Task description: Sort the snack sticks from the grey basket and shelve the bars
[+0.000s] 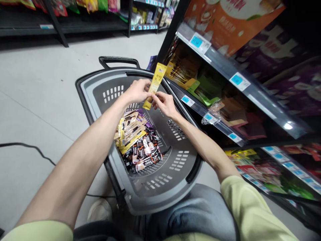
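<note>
Above the far part of a grey shopping basket (145, 201), a slim yellow stick packet (155, 82) is pinched between both hands. My left hand (137, 90) grips its left edge with closed fingers. From the other side, my right hand (164, 103) holds its lower part between thumb and fingers. The packet tilts, its top leaning right. Below the hands, at the left of the basket, lie tan and yellow stick packets (132, 130) and several black sachets (144, 150), with some purple packaging beside them.
Shelves (220, 77) with price tags and boxed or bagged goods rise close along the right. Another rack (95, 25) stands across the pale floor (37, 83). A dark cable (27, 146) lies on the floor at left. The basket has a black handle (120, 60).
</note>
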Motion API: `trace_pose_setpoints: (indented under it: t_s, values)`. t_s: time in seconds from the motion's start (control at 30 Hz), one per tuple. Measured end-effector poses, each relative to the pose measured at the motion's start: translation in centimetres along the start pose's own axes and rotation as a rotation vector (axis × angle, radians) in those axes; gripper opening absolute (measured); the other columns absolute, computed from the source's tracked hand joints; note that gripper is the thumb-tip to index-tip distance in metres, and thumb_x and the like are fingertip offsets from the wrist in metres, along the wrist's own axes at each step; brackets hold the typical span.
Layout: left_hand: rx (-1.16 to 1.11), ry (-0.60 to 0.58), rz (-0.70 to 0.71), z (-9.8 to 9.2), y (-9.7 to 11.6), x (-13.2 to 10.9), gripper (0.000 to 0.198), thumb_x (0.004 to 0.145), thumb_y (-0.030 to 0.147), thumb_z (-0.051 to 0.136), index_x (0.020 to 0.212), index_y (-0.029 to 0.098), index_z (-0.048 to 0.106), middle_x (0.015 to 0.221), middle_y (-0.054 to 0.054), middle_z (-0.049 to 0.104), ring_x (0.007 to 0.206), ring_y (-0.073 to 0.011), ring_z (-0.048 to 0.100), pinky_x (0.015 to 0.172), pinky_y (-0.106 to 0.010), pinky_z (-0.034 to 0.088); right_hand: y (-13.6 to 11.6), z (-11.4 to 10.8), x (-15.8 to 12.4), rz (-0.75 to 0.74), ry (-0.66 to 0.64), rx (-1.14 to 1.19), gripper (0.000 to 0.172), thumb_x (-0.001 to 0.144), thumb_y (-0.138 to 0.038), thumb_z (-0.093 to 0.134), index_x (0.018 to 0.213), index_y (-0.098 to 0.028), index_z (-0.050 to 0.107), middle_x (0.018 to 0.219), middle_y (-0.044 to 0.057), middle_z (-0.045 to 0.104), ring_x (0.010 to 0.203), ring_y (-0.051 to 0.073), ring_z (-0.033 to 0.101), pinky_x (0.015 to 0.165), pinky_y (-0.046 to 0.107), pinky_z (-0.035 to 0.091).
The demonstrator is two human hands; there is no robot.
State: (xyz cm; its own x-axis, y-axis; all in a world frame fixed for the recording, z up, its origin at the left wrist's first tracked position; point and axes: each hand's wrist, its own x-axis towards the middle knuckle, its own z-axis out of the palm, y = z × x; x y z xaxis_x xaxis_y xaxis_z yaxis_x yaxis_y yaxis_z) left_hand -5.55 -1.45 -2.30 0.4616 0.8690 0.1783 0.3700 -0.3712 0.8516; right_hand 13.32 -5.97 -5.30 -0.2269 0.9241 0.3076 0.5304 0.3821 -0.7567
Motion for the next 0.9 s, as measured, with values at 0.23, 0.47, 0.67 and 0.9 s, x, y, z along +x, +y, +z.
trace_pose_setpoints:
  t_s: [0.23, 0.47, 0.67, 0.9]
  values:
    - [0.066, 0.022, 0.002, -0.1, 0.1, 0.1, 0.038, 0.070, 0.021, 0.068, 0.108, 0.019, 0.068, 0.108, -0.008, 0.073, 0.108, -0.0279, 0.065, 0.098, -0.038, 0.047, -2.2, -1.1, -0.3, -0.065, 0.248, -0.194, 0.066, 0.099, -0.059, 0.040, 0.155, -0.025, 0.034, 0.084, 0.003, 0.073, 0.070, 0.018, 0.070, 0.080, 0.036, 0.060]
    - [0.156, 0.017, -0.035, -0.2, -0.2, 0.0, 0.031, 0.069, 0.027, 0.071, 0.100, 0.021, 0.069, 0.092, -0.006, 0.074, 0.095, -0.0270, 0.069, 0.089, -0.037, 0.049, -0.3, 0.4, -0.3, -0.069, 0.014, -0.522, 0.064, 0.099, -0.043, 0.050, 0.156, -0.019, 0.033, 0.078, 0.003, 0.075, 0.066, 0.015, 0.067, 0.074, 0.027, 0.054]
    - [0.143, 0.042, -0.061, -0.3, -0.6, 0.0, 0.028, 0.066, 0.027, 0.074, 0.093, 0.022, 0.070, 0.081, -0.003, 0.074, 0.089, -0.0265, 0.069, 0.087, -0.038, 0.051, 0.1, 0.7, -0.3, -0.101, 0.000, -0.615, 0.064, 0.100, -0.040, 0.049, 0.158, -0.021, 0.029, 0.078, 0.002, 0.076, 0.062, 0.015, 0.065, 0.072, 0.026, 0.052]
    - [0.185, 0.057, -0.077, -0.4, -1.4, 0.2, 0.032, 0.065, 0.026, 0.073, 0.096, 0.024, 0.070, 0.078, -0.002, 0.073, 0.088, -0.0262, 0.069, 0.086, -0.037, 0.051, 0.2, 0.7, -0.2, -0.104, -0.043, -0.673, 0.062, 0.100, -0.041, 0.049, 0.156, -0.018, 0.035, 0.077, 0.001, 0.075, 0.062, 0.015, 0.065, 0.072, 0.024, 0.049]
